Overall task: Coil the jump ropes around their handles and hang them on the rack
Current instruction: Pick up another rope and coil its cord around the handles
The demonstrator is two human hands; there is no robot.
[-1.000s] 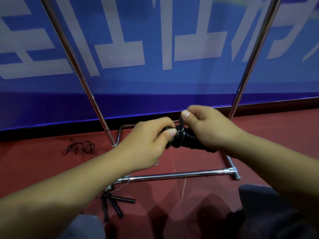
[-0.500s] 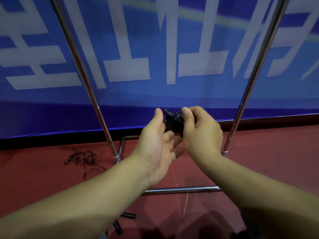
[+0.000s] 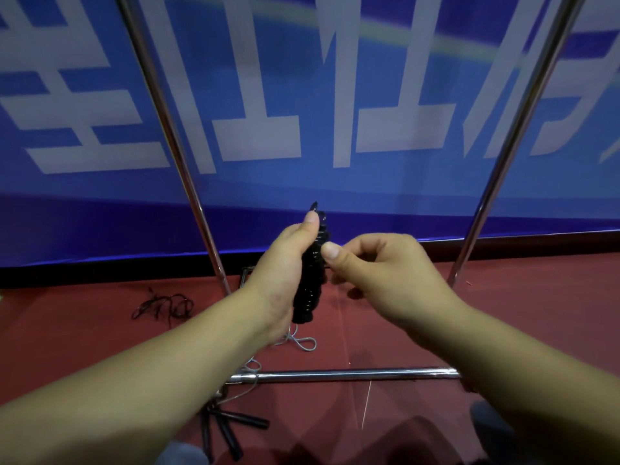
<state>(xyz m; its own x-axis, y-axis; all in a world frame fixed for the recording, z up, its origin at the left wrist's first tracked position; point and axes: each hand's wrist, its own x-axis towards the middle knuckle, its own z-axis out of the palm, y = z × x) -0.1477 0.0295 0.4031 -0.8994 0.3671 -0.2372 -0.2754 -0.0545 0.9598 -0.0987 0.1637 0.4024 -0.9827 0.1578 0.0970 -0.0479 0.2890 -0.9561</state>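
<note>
My left hand [image 3: 281, 273] grips a black jump rope bundle [image 3: 310, 280], its cord coiled tightly round the handles, and holds it upright with the thumb along its top. My right hand [image 3: 379, 273] is beside the bundle with curled fingers, its thumb and fingertips touching the coil near the upper part. A thin grey cord loop [image 3: 302, 342] hangs below the bundle. The metal rack [image 3: 335, 375] stands in front of me, its two uprights rising left and right of my hands.
A loose tangle of black rope [image 3: 164, 308] lies on the red floor at the left. Several black handles [image 3: 228, 431] lie near the rack's front left foot. A blue banner with white characters [image 3: 302, 112] fills the wall behind.
The bundle has been turned from lying sideways to upright. My left hand now wraps round it from the left, and my right hand has shifted off to its right side.
</note>
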